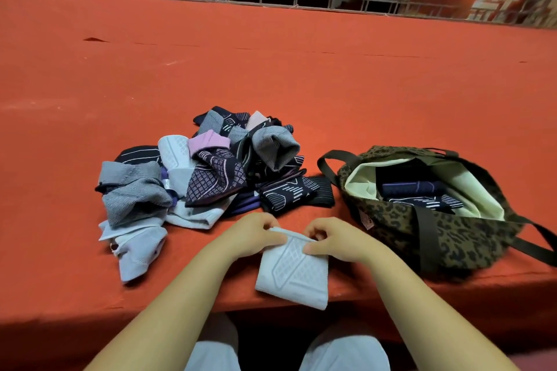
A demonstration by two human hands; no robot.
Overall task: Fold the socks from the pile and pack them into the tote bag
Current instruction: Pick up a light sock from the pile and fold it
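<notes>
I pinch the top edge of the white sock point(294, 271) with my left hand point(256, 235) and right hand point(334, 238), holding the fold flat at the table's near edge. The pile point(193, 175) lies just beyond my left hand; the tote bag point(422, 220) gapes beside my right, an easy drop.

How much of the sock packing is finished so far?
A few dark folded socks already lie in the tote bag. The left hand and right hand both pinch a white sock at the table edge, mid-fold. Most of the job remains: a big pile sits unfolded.
</notes>
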